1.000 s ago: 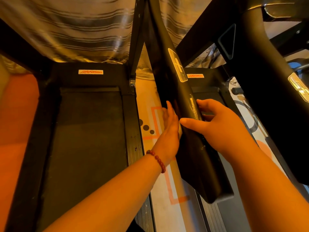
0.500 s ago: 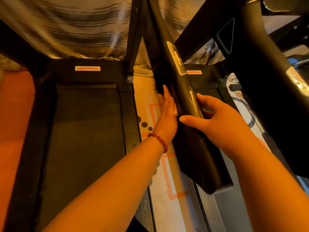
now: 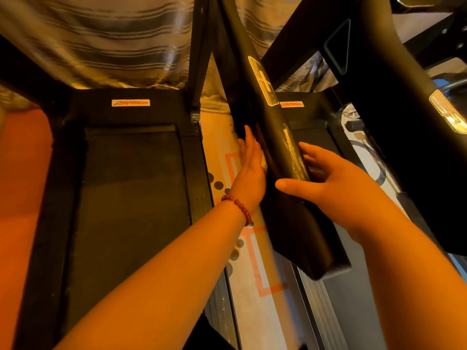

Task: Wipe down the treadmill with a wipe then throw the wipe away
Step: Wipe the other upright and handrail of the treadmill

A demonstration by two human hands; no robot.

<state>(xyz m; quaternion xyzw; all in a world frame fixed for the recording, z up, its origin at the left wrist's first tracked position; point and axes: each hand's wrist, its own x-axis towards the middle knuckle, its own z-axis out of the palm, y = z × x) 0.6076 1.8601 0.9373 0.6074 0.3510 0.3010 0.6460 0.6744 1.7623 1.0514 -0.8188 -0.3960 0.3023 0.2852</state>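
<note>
L hand, fingers straight & together, slid slightly up black tubular treadmill handrail in 1 s, crumpled pale wipe under its palm; R hand fingers spread on rail's far side, so wiping prob. ongoing.

— Checked on the left?
— Checked. Extended forward from the lower left with the left arm, forearm bare, wrist straight. Held the left hand edge-on, fingers straight and close together, pointed away from the body, palm turned rightward.
— And on the right?
— Extended in from the lower right with the right arm. Held the right hand palm toward the left, thumb stretched out leftward, fingers spread and only slightly bent. Set apart from the left hand, at much the same height.
</note>
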